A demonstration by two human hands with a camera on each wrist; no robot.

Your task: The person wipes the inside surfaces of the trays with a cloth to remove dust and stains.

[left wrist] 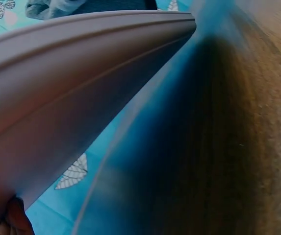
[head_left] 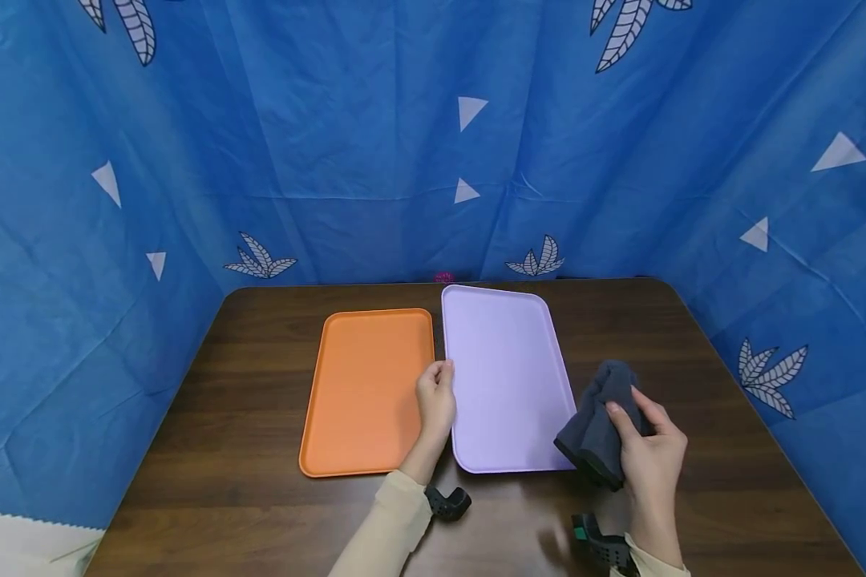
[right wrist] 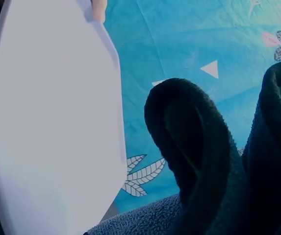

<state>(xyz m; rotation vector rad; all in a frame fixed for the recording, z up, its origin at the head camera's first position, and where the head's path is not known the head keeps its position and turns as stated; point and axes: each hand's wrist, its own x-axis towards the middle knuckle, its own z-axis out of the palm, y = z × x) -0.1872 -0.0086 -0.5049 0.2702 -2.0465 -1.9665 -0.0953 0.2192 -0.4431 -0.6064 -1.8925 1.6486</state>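
Observation:
My left hand [head_left: 435,405] grips the left rim of a lavender tray [head_left: 508,377], thumb and fingers at its long edge. From the left wrist, the underside of the tray [left wrist: 57,83] is seen, raised off the table, with fingertips [left wrist: 20,219] at its rim. A dark grey towel [head_left: 597,429], folded and bunched, is pinched by my right hand [head_left: 653,457] beside the tray's near right corner. Loose folds of the towel [right wrist: 204,152] fill the right wrist view, close to the pale face of the tray [right wrist: 52,117].
An orange tray [head_left: 366,393] lies flat on the brown wooden table [head_left: 238,433], left of the lavender one, with my left forearm crossing near its lower right corner. A blue patterned curtain [head_left: 346,144] surrounds the table's back and sides.

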